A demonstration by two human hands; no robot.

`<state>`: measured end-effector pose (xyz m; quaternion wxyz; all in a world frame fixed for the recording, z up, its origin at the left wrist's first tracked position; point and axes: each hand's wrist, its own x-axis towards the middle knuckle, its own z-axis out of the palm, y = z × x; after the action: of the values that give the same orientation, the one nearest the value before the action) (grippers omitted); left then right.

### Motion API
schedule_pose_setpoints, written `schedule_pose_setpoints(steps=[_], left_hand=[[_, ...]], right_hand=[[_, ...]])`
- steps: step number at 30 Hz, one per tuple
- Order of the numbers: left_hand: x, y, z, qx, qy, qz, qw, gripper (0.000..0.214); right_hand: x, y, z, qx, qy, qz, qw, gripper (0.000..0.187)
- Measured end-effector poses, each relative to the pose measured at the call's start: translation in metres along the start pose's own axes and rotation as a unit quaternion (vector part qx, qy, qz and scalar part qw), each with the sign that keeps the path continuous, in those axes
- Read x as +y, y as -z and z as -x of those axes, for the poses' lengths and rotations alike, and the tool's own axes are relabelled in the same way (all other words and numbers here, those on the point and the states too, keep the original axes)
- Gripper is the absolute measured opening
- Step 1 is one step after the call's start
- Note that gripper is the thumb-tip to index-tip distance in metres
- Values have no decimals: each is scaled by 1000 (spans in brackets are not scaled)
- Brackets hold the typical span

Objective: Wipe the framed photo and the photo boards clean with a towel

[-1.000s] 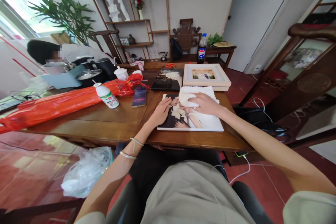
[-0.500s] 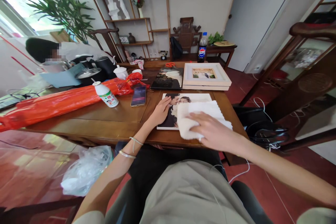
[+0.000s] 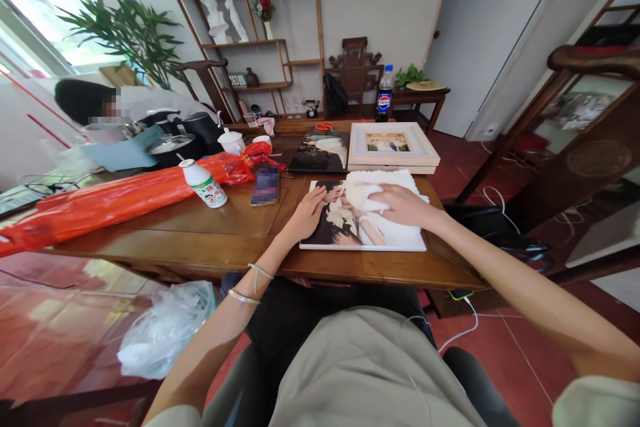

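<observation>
A photo panel with a picture of a couple lies flat on the wooden table, close to its front edge. My left hand rests flat on the panel's left side, fingers stretched out. Bunched under the fingers of my right hand is a white cloth, pressed on the upper right of the panel. The cloth's loose part spreads over the panel's right side and hides some of the picture. Just behind lie a dark picture panel and a white picture frame.
The wooden table also bears a phone, a white bottle, a long red plastic-wrapped bundle, orange-handled scissors and a cola bottle. Another person leans at the far left. A plastic bag hangs low at left.
My right hand has moved the cloth away from me, from the panel's near edge to its upper right, uncovering the lower middle of the picture. My left hand stays in place.
</observation>
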<state>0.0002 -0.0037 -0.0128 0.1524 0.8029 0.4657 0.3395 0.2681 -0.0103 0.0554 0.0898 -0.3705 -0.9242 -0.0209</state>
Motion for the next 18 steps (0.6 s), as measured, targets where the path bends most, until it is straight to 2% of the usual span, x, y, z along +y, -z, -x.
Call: schedule_pose_setpoints(steps=[4,8,12,18], left_hand=[[0,0,-1,2,4,2,1000,42],[-1,-1,-1,3,4,3,1000,42],[-2,-2,-1,3,-1,4,1000,41],[-3,-3,-1,9,-2,1,1000,42]], right_hand=[[28,-7,-18,26,-43,39,998,29],[25,-9,-18,33,-51,55,997,30],[-7,-2,6,14,-15,36,999,30],[-72,17,71,-4,55,-60,997,33]])
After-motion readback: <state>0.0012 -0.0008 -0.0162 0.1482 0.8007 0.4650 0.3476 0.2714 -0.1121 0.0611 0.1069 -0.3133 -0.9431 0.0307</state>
